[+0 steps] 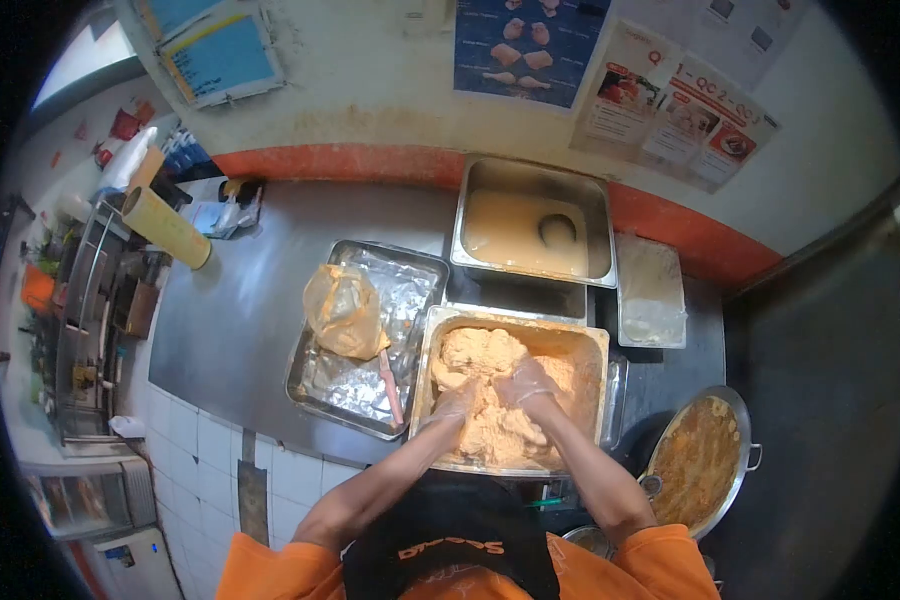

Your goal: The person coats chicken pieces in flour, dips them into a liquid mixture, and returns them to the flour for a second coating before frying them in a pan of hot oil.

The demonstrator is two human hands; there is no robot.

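Note:
Both my hands wear thin clear plastic gloves and are in a deep metal pan (602, 395) of pale orange breading flour. My left hand (455, 403) is at the left side of the heap, its fingers curled into the lumpy breaded chicken pieces (482, 352). To the right, my right hand (526, 384) is closed against the same coated pieces, with its fingertips partly buried. Flour hides the exact shape of each piece. Left of the pan, a shallow metal tray (315, 400) bears a crumpled clear plastic bag (345, 312) and a pink-handled knife (390, 388).
Behind the pan stands a deep tub (460, 235) of cloudy liquid with a dark curved object in it. A lidded container (651, 295) is at its right. A wide pot of bubbling oil (698, 465) sits low at right. A yellow cylinder (170, 230) stands at the counter's left.

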